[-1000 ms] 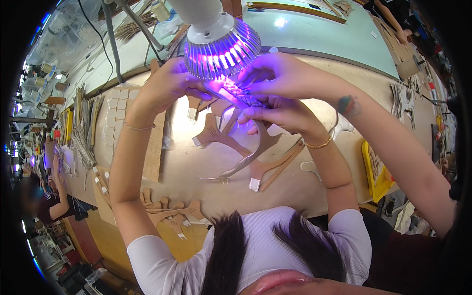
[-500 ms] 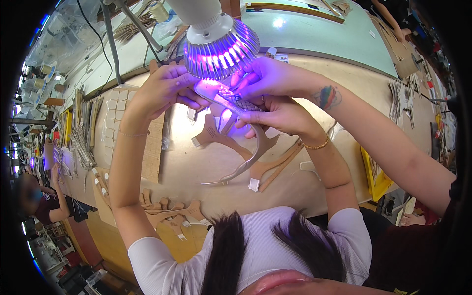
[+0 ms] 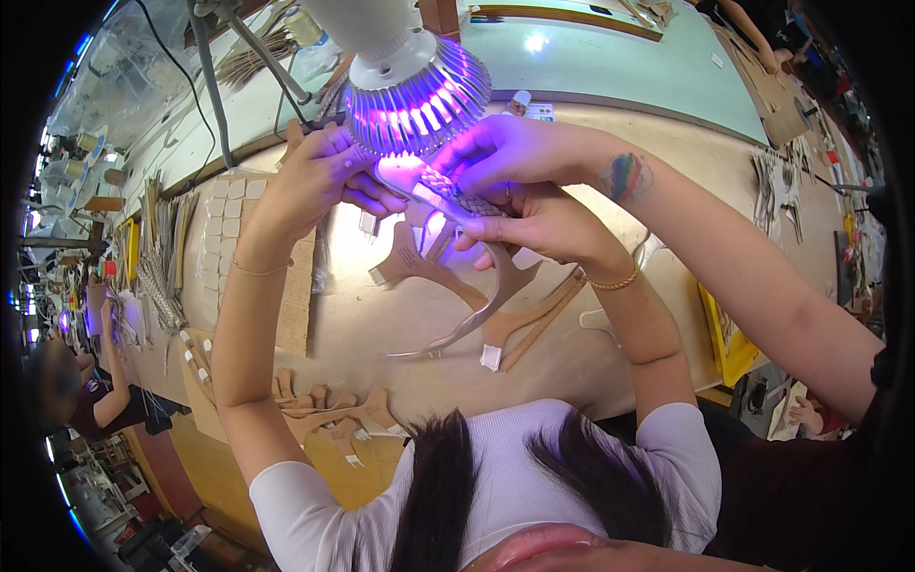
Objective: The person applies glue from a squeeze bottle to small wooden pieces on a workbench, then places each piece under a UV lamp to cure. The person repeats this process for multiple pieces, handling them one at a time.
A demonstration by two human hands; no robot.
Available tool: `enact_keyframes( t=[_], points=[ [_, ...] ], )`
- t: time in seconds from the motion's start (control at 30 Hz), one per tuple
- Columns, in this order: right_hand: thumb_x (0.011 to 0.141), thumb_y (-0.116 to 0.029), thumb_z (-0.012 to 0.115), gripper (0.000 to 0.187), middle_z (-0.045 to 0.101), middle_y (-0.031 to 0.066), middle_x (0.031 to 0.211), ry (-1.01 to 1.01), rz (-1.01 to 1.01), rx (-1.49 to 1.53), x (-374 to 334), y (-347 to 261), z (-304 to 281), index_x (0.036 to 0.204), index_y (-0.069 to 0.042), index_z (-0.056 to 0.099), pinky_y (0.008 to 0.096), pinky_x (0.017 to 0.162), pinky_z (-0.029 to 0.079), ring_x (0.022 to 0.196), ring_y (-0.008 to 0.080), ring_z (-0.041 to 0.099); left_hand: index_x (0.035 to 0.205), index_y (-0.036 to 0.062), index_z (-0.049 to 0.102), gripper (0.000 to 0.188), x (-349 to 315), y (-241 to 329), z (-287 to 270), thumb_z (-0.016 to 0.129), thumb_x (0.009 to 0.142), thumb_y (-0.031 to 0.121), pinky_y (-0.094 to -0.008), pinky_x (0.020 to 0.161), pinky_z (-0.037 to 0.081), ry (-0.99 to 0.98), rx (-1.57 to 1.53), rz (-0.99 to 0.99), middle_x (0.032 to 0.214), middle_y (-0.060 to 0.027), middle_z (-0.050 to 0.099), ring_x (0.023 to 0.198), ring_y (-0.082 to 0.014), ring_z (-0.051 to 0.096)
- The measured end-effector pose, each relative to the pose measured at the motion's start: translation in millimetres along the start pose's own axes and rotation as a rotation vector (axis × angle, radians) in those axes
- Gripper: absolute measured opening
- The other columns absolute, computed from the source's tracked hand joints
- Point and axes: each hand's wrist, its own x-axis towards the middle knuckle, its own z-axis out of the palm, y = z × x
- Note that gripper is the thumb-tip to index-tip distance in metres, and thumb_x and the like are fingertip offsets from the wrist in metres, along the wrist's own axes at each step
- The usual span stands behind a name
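Observation:
Under a purple-lit lamp (image 3: 417, 100) I hold a pale leather strap (image 3: 440, 200) with a braided section. My left hand (image 3: 335, 178) has its fingers closed at the strap's left end, near the lamp. Gripping the strap from the right, with the thumb on top, is my right hand (image 3: 538, 227); a gold bracelet circles that wrist. A co-worker's tattooed arm reaches in from the right, and the co-worker's hand (image 3: 500, 153) touches the braid just above my right hand. From my grip a curved tail of leather hangs toward me. Fingertips partly hide the braid.
Brown forked leather pieces (image 3: 410, 257) lie on the table below my hands. At left rests a sheet of small pale patches (image 3: 229, 214); near my left elbow, several more cut pieces (image 3: 334, 410). A yellow tray (image 3: 724, 334) stands at right. Another person works far left.
The co-worker's hand has shifted slightly left over the braid. The lamp appears a little further left in the picture. My hands keep their grip on the strap.

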Motion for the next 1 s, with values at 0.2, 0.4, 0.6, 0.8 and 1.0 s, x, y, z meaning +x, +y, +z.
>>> enact_keyframes(
  t=[0.2,0.4,0.6,0.8,1.0],
  points=[
    [0.091,-0.017,0.057,0.030,0.067,0.0084,0.089,-0.032,-0.036,0.126,0.2,-9.5,2.9,0.114,0.002,0.054,0.0230,0.062,0.052,0.071,0.0130,0.066,0.099,-0.0068,0.053,0.022,-1.1,-0.7,-0.3,0.040,0.097,0.012,-0.0302,0.060,0.059,0.028,-0.004,0.017,0.084,-0.0165,0.064,0.071,-0.0250,0.068],
    [0.092,-0.018,0.056,0.029,0.067,0.0087,0.090,-0.023,0.042,0.109,-0.7,-10.6,2.4,0.114,0.001,0.054,0.0242,0.065,0.053,0.071,0.0139,0.066,0.098,-0.0064,0.052,0.021,0.9,-4.6,-1.8,0.040,0.097,0.011,-0.0303,0.060,0.059,0.042,0.003,0.040,0.081,-0.0168,0.064,0.070,-0.0249,0.068],
    [0.092,-0.020,0.057,0.029,0.067,0.0064,0.090,-0.005,0.085,0.125,-2.9,-8.9,1.9,0.114,0.000,0.055,0.0229,0.066,0.052,0.073,0.0118,0.065,0.099,-0.0058,0.052,0.022,2.7,-8.0,-1.4,0.041,0.097,0.013,-0.0296,0.059,0.058,0.054,0.035,0.055,0.081,-0.0170,0.064,0.068,-0.0249,0.068],
    [0.092,-0.020,0.057,0.031,0.067,0.0070,0.092,-0.028,0.062,0.152,-3.7,-4.8,0.1,0.115,0.000,0.054,0.0225,0.065,0.052,0.073,0.0111,0.065,0.096,-0.0036,0.054,0.024,2.8,-5.0,-8.2,0.042,0.098,0.017,-0.0265,0.055,0.057,0.161,0.089,0.116,0.082,-0.0151,0.065,0.066,-0.0220,0.068],
    [0.091,-0.019,0.059,0.033,0.068,0.0095,0.093,-0.044,0.108,0.137,-9.2,-3.8,-1.2,0.116,0.001,0.055,0.0235,0.066,0.054,0.074,0.0130,0.066,0.093,-0.0017,0.056,0.025,1.3,-1.1,-18.3,0.043,0.098,0.020,-0.0255,0.054,0.055,0.125,0.163,0.087,0.083,-0.0126,0.065,0.065,-0.0189,0.067]
  ],
)
